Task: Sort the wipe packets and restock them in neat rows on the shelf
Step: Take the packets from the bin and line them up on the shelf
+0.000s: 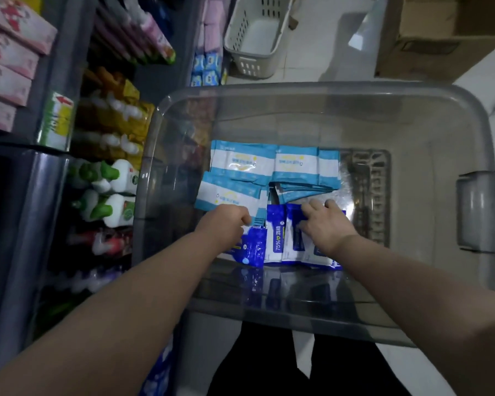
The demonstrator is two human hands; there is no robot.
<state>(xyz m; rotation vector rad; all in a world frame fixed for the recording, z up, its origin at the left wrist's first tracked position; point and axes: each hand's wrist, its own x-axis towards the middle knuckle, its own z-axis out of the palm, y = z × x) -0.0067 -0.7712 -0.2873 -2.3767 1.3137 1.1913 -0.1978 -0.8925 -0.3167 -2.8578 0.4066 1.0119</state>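
Dark-blue wipe packets [277, 238] stood bunched at the clear bin's [312, 91] near wall, with pale-blue packets [240, 164] toward its middle. My right hand [325, 225] gripped the dark ones, seemingly to gather one kind. My left hand [226, 224] curled just beside them, and I couldn't tell its grasp.

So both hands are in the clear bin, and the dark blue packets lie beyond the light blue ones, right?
Not quite. In the head view the left hand and right hand are in the bin, but the dark blue packets lie nearer the person, before the light blue packets.
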